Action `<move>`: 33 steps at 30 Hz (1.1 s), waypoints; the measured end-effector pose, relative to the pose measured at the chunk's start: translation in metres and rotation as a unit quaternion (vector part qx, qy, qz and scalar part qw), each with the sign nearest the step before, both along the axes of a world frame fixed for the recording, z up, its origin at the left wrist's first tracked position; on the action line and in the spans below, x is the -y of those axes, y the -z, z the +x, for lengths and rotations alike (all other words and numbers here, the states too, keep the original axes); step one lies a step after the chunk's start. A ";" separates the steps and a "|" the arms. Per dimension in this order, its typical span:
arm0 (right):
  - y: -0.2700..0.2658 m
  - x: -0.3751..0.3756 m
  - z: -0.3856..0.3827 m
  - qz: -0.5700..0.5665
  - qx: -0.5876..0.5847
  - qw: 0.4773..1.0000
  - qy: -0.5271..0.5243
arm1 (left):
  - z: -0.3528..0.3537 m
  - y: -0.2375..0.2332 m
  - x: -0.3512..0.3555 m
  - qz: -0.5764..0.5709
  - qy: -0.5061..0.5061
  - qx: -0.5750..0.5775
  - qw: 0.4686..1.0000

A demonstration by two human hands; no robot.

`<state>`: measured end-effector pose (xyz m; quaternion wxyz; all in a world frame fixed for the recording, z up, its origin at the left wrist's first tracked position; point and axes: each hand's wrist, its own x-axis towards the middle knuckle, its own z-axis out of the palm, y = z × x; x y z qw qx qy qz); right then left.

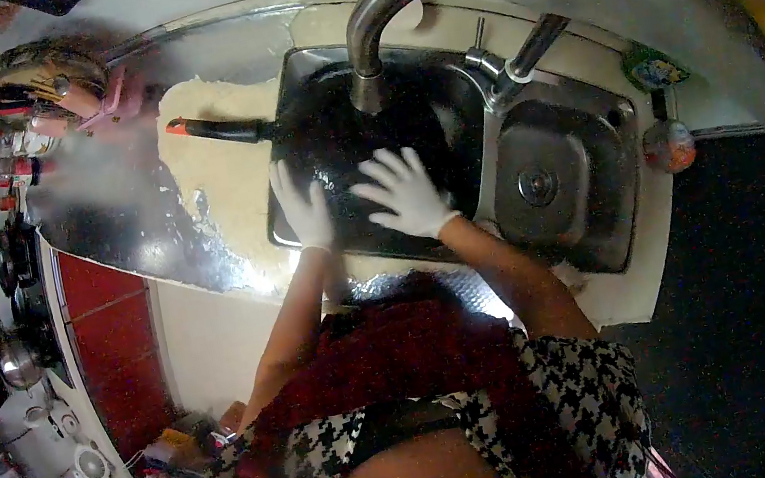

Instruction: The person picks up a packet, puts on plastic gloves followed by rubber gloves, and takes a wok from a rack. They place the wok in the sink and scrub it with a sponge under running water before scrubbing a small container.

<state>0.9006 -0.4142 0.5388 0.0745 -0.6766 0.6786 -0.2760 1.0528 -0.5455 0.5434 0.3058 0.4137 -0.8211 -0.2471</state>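
Note:
A black frying pan (326,146) lies in the left basin of the steel sink (480,158), its black handle with an orange-red tip reaching out over the counter to the left. My left hand (304,213), in a white glove, is over the basin's left side, fingers stretched out toward the pan. White-gloved too, my right hand (408,197) spreads its fingers flat over the dark pan area near the basin's middle. Neither hand has anything in its grasp. Above the pan hangs the curved metal faucet (368,81); no stream of water shows.
A second basin (559,181) with a drain adjoins on the right. Behind it stands the tap lever (481,53). A cream-coloured patch (216,165) covers part of the shiny counter at left. A pink holder with utensils (115,96) is at the back left.

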 end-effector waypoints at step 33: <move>0.040 -0.021 -0.020 -0.032 0.212 0.954 0.209 | -0.017 -0.010 0.014 -0.013 -0.063 0.095 0.993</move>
